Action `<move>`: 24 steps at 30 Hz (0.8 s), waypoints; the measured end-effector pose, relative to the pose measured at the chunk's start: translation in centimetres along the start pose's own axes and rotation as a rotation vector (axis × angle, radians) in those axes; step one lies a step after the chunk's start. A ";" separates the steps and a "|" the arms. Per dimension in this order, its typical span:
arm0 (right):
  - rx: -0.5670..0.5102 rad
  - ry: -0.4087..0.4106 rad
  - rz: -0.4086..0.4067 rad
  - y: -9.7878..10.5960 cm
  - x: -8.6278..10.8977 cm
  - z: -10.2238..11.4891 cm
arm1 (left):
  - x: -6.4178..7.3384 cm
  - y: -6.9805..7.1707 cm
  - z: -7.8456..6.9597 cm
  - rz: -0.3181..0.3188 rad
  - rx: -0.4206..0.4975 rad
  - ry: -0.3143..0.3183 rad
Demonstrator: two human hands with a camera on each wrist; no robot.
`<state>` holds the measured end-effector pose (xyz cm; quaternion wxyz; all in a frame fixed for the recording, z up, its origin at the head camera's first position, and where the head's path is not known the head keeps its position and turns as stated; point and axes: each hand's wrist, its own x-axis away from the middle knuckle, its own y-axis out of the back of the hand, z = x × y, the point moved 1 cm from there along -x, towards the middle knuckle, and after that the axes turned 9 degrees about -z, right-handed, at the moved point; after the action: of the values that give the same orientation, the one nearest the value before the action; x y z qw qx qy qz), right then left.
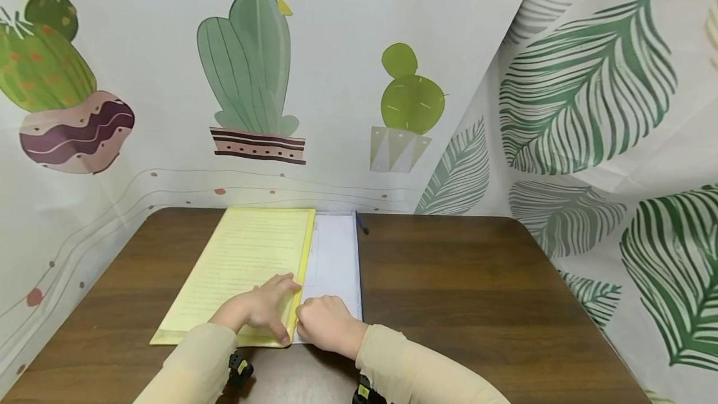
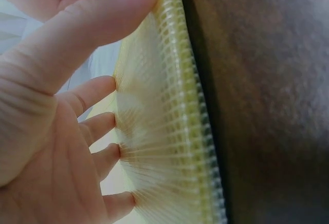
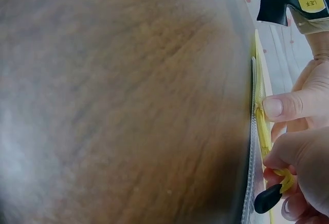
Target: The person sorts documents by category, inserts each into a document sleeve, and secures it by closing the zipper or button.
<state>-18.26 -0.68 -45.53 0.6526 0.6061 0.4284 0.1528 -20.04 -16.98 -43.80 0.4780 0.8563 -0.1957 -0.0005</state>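
A yellow mesh zipper pouch with a printed sheet inside lies on the table. It overlaps a second, blue-edged zipper pouch holding white paper. My left hand rests with spread fingers on the yellow pouch, its thumb pressing the near right corner and its fingertips touching the mesh. Beside that corner, my right hand has curled fingers and pinches the yellow cord zipper pull, whose black tip hangs out below the fingers.
Both pouches lie on a dark brown wooden table. The blue pouch's dark zipper pull sticks out at its far right corner. Behind the table hangs a cloth printed with cacti, and leaves show on the right. Each wrist wears a black camera strap.
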 end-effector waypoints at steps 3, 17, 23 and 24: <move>0.004 0.001 0.000 0.0 -0.1 -0.1 | 0.0 0.1 -0.2 -0.004 -0.010 -0.010; 0.021 -0.027 -0.009 -0.4 -0.6 -0.6 | 0.1 0.1 -0.3 -0.005 -0.006 -0.013; 0.025 -0.038 -0.011 -0.4 -0.8 -0.8 | -0.2 0.0 0.0 -0.004 -0.022 -0.010; 0.024 -0.042 -0.011 -0.5 -0.8 -0.8 | -0.2 0.0 0.0 -0.002 -0.024 -0.008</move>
<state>-19.55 -0.85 -45.62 0.6548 0.6146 0.4199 0.1312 -20.22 -16.89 -43.84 0.4874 0.8507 -0.1967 -0.0070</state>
